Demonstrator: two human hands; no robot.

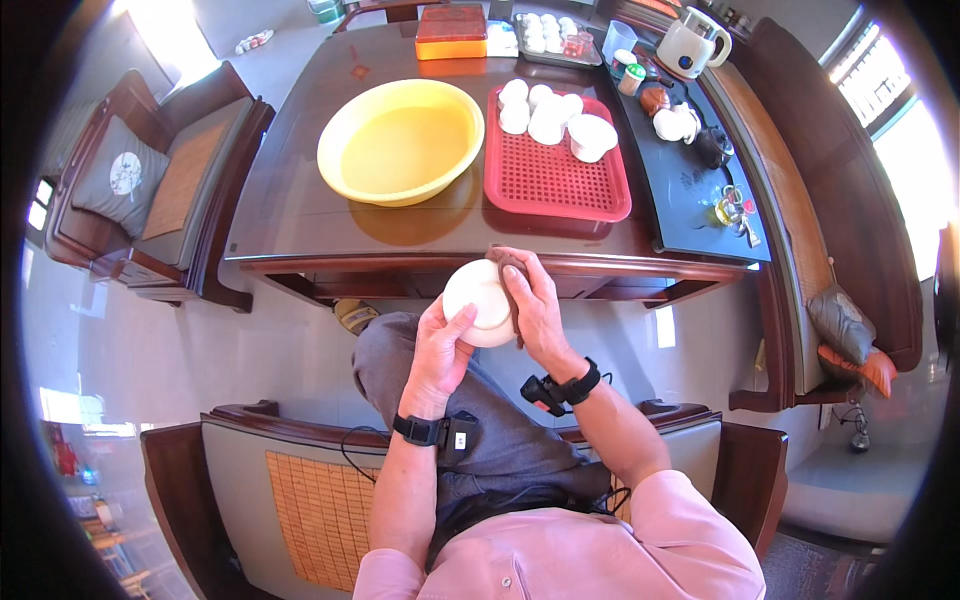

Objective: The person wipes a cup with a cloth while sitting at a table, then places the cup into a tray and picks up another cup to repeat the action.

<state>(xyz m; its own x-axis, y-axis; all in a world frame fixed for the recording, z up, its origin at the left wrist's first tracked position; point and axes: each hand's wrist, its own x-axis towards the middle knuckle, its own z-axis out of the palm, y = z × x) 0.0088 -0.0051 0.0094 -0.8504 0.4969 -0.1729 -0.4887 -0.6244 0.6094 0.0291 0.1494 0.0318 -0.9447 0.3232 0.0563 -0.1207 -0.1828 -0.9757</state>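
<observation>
In front of the table's near edge, my left hand (442,341) grips a round white ceramic piece (476,296), which looks like a bowl or lidded cup. The left thumb lies across its face. On the other side, my right hand (536,300) presses a brown cloth (511,281) against the piece's right rim. Farther off on the table, a red plastic basket tray (559,187) holds several white cups (546,124) and a white gaiwan-like bowl (592,137). Left of the tray stands a yellow plastic basin (401,142), which seems to contain water.
A dark tea tray (694,187) on the right bears small teapots (712,146), a glass cup (729,206) and an electric kettle (694,45). At the back are an orange-and-red box (451,31) and a tray of small cups (559,58). Wooden seats flank the dark table (292,180).
</observation>
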